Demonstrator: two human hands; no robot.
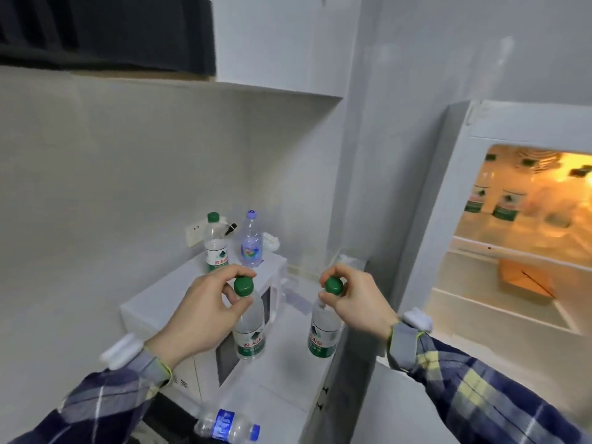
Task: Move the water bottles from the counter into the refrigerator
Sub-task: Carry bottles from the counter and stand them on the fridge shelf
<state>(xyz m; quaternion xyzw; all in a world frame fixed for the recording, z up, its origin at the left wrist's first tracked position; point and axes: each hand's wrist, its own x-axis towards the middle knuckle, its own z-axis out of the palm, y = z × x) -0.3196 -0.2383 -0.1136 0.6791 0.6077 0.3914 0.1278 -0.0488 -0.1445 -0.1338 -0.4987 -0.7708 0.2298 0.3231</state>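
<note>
My left hand [205, 302] pinches the green cap of a clear water bottle [250, 331] with a green label. My right hand [355, 299] pinches the green cap of a second such bottle [323, 331]. Both bottles hang upright over the white counter [282, 376]. On top of the white microwave [166, 306] stand another green-capped bottle [216, 245] and a purple-capped bottle [251, 241]. A blue-labelled bottle [227, 428] lies on its side at the bottom edge. The open refrigerator [525, 219] at right, lit inside, holds several green-labelled bottles on its upper shelf.
A wall socket [195, 235] with a plug sits behind the microwave. A white wall panel [378, 187] separates the counter from the refrigerator. A cardboard piece [525, 280] lies on a lower fridge shelf. A dark curtain [105, 30] hangs top left.
</note>
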